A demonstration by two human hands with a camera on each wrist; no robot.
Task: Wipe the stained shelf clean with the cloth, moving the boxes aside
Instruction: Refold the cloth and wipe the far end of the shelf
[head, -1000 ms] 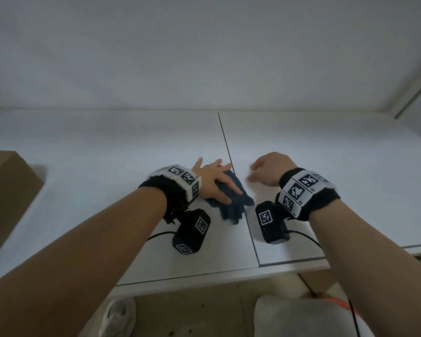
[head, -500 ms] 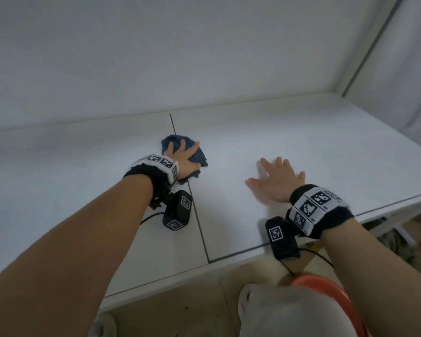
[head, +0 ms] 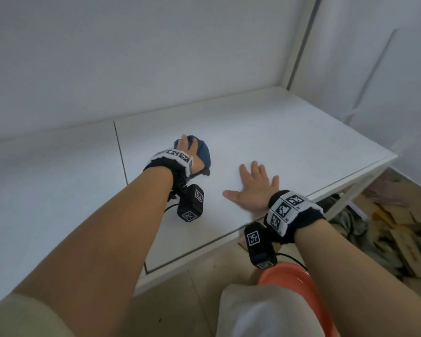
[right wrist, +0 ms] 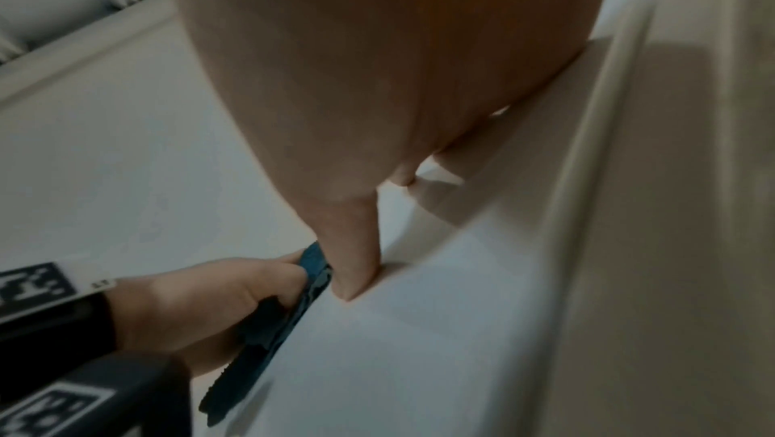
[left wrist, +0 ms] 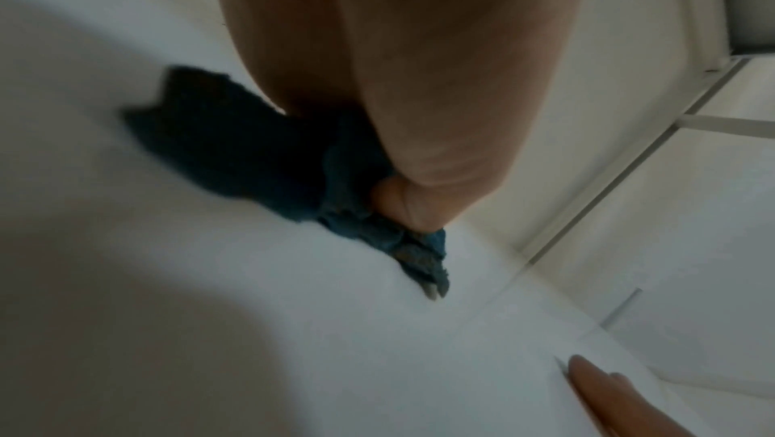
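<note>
A dark blue cloth (head: 204, 155) lies bunched on the white shelf (head: 265, 132), just right of the panel seam (head: 120, 154). My left hand (head: 187, 152) sits on top of it. In the right wrist view its fingers and thumb (right wrist: 201, 305) curl round the cloth (right wrist: 268, 338). The left wrist view shows the cloth (left wrist: 251, 159) crumpled under the palm. My right hand (head: 255, 186) lies flat on the shelf near the front edge, fingers spread, holding nothing. No box is in view.
The shelf ends at a white upright post (head: 299, 40) on the right. Its front edge (head: 229, 244) runs below my right wrist. An orange basin (head: 289, 278) stands on the floor, with flattened cardboard (head: 399, 234) lower right.
My left hand has carried the cloth from the seam rightward and farther back onto the right panel. The right hand went from curled to flat. The brown box left the view.
</note>
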